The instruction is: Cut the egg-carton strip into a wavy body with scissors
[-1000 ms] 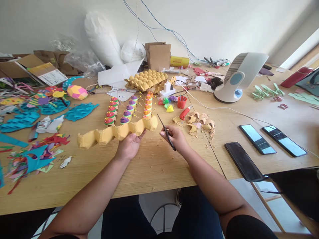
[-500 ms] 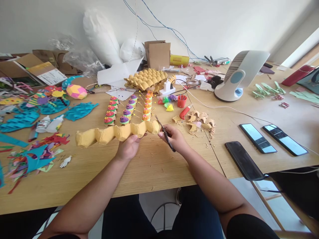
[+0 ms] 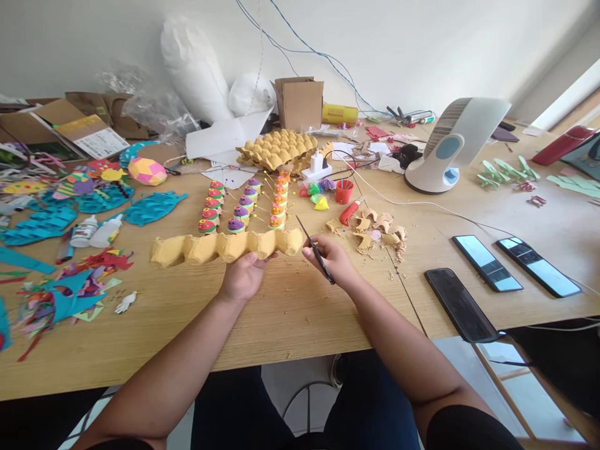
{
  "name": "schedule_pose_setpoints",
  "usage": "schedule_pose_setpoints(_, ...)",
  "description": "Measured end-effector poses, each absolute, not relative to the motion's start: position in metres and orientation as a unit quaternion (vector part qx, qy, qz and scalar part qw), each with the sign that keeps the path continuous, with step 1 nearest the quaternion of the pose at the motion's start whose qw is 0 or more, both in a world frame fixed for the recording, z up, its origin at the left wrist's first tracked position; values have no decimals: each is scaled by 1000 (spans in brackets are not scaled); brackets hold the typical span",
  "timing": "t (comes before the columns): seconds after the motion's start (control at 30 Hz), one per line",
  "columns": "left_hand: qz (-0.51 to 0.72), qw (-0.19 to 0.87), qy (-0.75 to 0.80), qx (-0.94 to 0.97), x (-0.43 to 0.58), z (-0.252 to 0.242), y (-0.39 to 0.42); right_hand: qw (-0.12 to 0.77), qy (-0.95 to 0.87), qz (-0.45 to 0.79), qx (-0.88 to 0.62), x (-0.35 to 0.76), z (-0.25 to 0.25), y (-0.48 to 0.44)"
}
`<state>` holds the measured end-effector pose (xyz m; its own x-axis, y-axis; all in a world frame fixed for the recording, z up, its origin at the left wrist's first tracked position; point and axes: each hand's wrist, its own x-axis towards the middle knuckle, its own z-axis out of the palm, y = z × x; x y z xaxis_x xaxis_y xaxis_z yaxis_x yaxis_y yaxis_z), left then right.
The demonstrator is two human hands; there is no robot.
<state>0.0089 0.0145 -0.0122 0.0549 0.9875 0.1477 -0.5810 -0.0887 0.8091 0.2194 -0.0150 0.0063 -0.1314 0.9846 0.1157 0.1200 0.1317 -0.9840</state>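
Note:
My left hand [image 3: 244, 276] grips a long yellow strip of egg carton [image 3: 220, 246] from below and holds it level just above the wooden table [image 3: 300, 312]. My right hand [image 3: 329, 257] is closed round the handles of dark scissors [image 3: 314, 247], whose blades point up and left and end right beside the strip's right end. Behind the strip stand three rows of small painted carton cups [image 3: 244, 205] stuck with pins.
Carton scraps [image 3: 377, 228], a red cutter [image 3: 349, 211] and a red cup [image 3: 343, 191] lie right of my hands. Three phones [image 3: 487, 269] lie at right, a white fan [image 3: 450, 144] behind them. Coloured paper cut-outs [image 3: 60, 250], glue bottles [image 3: 96, 231] and an egg tray [image 3: 276, 149] fill the left and back.
The scissors closed in on the strip's right end half a second ago and have now drawn back slightly. The strip has shifted a little to the right and levelled.

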Motion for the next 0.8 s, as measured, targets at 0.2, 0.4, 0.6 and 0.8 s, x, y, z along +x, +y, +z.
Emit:
schedule_pose_setpoints(0.2,625,616,283,387,8,-11,14,453,-622,453,-451,220,8,-16)
schedule_pose_setpoints(0.4,630,621,278,374,8,-10,16,440,-637,447,-448,224,7,-15)
schedule_pose_setpoints(0.6,633,621,275,372,6,-9,19,426,-661,407,-464,225,6,-14)
schedule_pose_setpoints(0.8,641,611,273,376,6,-5,19,417,-669,407,-461,226,6,-12)
